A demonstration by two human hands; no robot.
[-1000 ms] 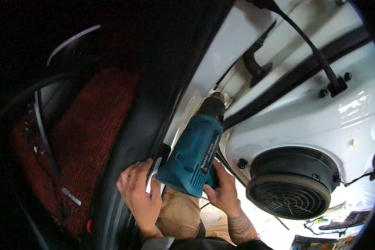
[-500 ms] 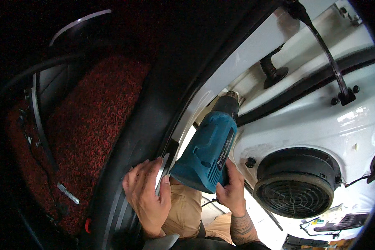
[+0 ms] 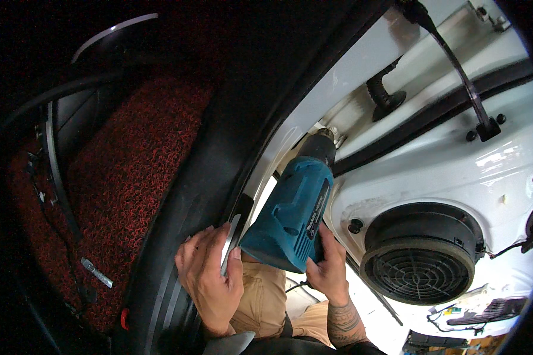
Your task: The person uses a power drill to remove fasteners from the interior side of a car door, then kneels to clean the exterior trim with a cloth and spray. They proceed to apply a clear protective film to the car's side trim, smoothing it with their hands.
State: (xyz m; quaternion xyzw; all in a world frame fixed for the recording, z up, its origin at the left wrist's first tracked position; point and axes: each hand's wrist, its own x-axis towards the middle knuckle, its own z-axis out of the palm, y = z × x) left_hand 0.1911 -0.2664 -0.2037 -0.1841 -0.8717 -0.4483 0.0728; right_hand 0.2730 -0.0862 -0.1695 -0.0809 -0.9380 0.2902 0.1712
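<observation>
Teal heat gun (image 3: 293, 213), in the gap between the black sill (image 3: 186, 222) and the white door (image 3: 497, 171), carried by the right hand (image 3: 328, 266), off the sill's outer edge. Nozzle faces away from the person; whether it touches metal, can't tell. Right hand is wrapped around the grip, mostly hidden under the body. Gun probably has moderate weight, rigid plastic casing, not slippery; likely nose-heavy if held far back. Best hold is the grip; keep off the metal nozzle, which may be hot.

Silver strip (image 3: 230, 239) stands at the sill's outer edge, just beside the gun's rear. Left hand (image 3: 210, 275) pinches it, thumb on the door side, fingers on the sill side. Looks thin, light, smooth, maybe bendy and a bit slippery; hold by the flat faces, mind the edges.

Farther out: round black speaker (image 3: 420, 272) on the door, right of the gun; red carpet (image 3: 142, 160) beyond the sill's inner edge, small metallic piece (image 3: 96, 273) lying on it.
</observation>
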